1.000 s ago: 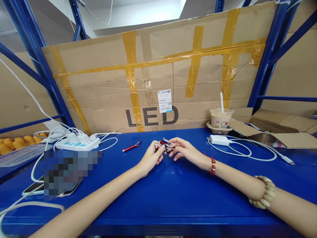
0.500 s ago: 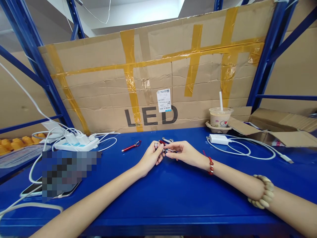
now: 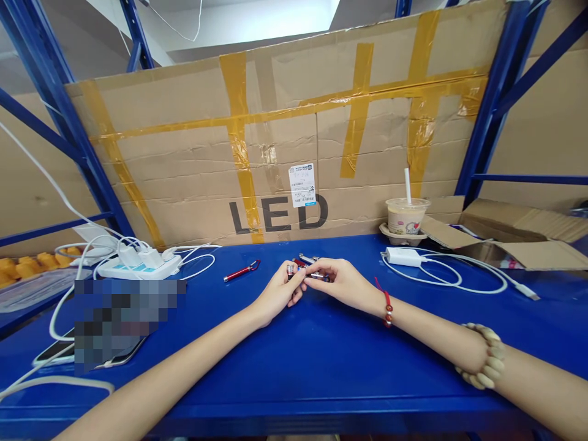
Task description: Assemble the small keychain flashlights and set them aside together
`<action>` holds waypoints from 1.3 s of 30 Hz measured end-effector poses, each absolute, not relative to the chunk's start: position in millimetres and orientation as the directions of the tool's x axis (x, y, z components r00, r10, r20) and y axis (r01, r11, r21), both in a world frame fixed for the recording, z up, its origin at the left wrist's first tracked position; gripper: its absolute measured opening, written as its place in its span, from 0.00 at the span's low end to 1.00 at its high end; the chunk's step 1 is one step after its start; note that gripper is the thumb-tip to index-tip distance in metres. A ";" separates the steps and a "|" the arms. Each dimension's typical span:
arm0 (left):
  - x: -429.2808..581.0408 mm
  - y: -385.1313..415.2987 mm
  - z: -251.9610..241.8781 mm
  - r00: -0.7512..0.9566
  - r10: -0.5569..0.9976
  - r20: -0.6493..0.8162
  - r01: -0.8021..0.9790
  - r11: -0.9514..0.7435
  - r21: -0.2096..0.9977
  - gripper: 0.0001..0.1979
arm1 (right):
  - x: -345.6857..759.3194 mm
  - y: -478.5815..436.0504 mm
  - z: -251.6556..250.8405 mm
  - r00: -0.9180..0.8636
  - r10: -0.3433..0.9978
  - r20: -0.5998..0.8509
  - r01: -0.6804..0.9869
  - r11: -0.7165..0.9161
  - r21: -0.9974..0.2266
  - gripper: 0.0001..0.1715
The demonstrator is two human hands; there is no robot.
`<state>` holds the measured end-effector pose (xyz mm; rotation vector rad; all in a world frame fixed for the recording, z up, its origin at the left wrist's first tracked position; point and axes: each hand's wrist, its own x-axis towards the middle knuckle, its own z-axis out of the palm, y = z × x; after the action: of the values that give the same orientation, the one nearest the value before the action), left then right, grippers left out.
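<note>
My left hand (image 3: 282,291) is closed around a small flashlight part with a ringed silver end (image 3: 290,269) that shows above the fingers. Its thumb and fingertips meet those of my right hand (image 3: 337,277). Pinched in my right fingers is a slim dark and silver piece (image 3: 320,277), partly hidden, whose exact kind I cannot make out. Just behind the hands lie a silver pen-sized flashlight (image 3: 305,259) and a red part, mostly covered by my fingers. Left of the hands rests a slim red flashlight (image 3: 239,273) with a carabiner clip on its far end.
The blue shelf (image 3: 294,367) bears a power strip (image 3: 142,266) with tangled white cables at left, beside phones and a blurred patch. To the right are a white charger (image 3: 404,257) with its cable, a drink cup (image 3: 407,217) and an open carton (image 3: 505,239). Taped cardboard (image 3: 184,171) stands behind.
Both hands stay together at nearly the same spot. The slim piece in my right fingers has shifted slightly and shows more of its length. The whole view has drifted a little.
</note>
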<state>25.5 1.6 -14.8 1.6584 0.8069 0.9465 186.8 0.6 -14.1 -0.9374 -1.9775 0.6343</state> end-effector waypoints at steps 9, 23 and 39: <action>25.1 5.1 -16.9 0.470 0.864 0.180 -0.026 -0.190 0.981 0.18 | 188.1 5.0 -10.7 -0.201 0.892 0.404 0.163 0.437 -0.885 0.15; 20.1 6.3 -17.3 0.470 0.803 0.367 0.176 -0.493 0.852 0.13 | 194.6 3.9 0.0 -0.277 0.872 0.403 0.157 0.455 -0.877 0.17; 17.1 0.4 -17.1 0.573 0.719 0.394 0.228 -0.601 0.766 0.09 | 202.6 5.7 -0.7 -0.349 0.928 0.132 0.158 0.197 -0.968 0.17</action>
<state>17.1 0.4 -17.1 2.1311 0.7525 0.9388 202.6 5.7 -0.7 -1.0357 -1.6808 1.2258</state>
